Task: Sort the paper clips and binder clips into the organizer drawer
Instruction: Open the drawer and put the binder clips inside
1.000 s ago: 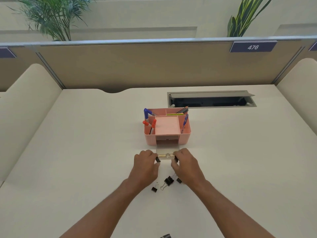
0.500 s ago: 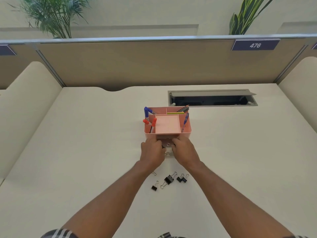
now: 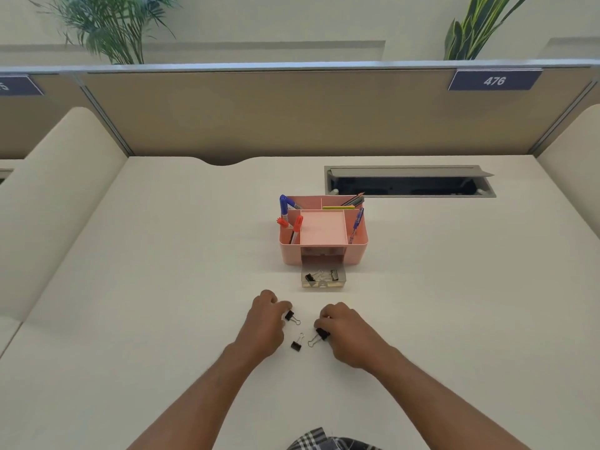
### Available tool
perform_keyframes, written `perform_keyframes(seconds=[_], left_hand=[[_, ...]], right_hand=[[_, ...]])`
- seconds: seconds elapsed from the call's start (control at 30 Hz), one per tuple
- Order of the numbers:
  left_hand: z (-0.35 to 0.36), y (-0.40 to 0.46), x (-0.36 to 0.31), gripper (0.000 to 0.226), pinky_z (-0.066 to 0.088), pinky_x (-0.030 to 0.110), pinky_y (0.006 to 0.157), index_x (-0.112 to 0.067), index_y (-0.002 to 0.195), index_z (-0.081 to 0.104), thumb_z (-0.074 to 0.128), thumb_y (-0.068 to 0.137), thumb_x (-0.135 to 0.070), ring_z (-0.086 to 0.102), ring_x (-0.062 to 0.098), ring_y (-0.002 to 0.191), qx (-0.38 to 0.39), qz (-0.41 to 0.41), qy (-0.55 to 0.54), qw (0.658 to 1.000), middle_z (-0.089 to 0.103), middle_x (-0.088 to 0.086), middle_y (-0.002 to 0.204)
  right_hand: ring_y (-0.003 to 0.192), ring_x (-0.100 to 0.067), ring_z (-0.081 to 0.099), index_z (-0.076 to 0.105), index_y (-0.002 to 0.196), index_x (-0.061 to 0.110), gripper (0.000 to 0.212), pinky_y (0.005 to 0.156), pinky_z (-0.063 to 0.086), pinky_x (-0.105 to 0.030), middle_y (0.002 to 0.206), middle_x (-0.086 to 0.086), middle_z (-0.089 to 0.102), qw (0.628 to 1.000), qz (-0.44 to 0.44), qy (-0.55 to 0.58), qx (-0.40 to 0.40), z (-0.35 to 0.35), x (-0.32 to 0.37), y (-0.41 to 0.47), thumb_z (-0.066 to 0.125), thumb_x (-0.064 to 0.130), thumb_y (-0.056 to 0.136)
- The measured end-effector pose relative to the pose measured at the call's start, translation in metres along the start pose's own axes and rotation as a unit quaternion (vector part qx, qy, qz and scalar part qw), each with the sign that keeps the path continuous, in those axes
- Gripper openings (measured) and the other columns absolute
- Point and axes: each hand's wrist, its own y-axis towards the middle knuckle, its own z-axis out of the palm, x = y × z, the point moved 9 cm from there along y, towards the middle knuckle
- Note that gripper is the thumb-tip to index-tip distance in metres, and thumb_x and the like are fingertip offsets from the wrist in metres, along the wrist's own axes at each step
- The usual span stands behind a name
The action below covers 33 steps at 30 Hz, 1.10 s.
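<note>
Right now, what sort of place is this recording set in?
Most likely an open-plan office workstation: a desk partition carries a numbered seat tag, 476, the desk has a flip-up cable hatch, and a pink desk organizer holds pens.

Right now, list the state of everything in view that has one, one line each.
Drawer: pulled out of the organizer, open, binder clips inside.
Organizer: upright on the desk, pens standing in its side compartments, middle tray bare.
Left hand: fingers pinch a binder clip.
Right hand: fingers grip a second binder clip.
Loose binder clip: lying on the desk between the hands, untouched.
Cable hatch: lid raised.
</note>
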Motion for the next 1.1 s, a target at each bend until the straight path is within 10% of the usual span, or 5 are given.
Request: perform_keyframes(seconds=[0.53,0.8,1.1], left_hand=[[0.001,0.000,-0.017,0.016,0.046,0.032,0.075,-0.011,0.095,0.065,0.054,0.089,-0.001,0.054,0.024,0.089,-0.051,0.066,0.002,0.997,0.056,0.002,0.096],[0.008,-0.003,-0.016,0.034,0.044,0.027,0.087,-0.009,0.124,0.057,0.057,0.090,-0.008,0.046,0.021,0.107,0.016,0.057,0.007,0.998,0.046,0.003,0.117],[-0.005,-0.016,0.004,0.037,0.046,0.034,0.072,-0.015,0.119,0.054,0.050,0.095,-0.043,0.059,0.027,0.090,-0.058,-0.115,0.021,0.991,0.054,0.007,0.107]], right_hand=[[0.103,-0.013,0.056,0.059,0.125,0.021,0.032,0.090,0.044,-0.024,0.112,0.004,0.057,0.979,0.128,0.152,-0.053,-0.022,-0.025,0.003,0.056,0.025,0.094],[0.093,-0.011,0.060,0.063,0.123,0.017,0.031,0.082,0.049,-0.021,0.115,0.005,0.056,0.951,0.182,0.240,-0.076,-0.028,-0.040,0.002,0.059,0.012,0.093],[0.092,-0.011,0.062,0.064,0.120,0.018,0.032,0.090,0.050,-0.022,0.111,0.007,0.056,0.939,0.192,0.265,-0.102,-0.029,-0.045,-0.001,0.060,0.008,0.091]])
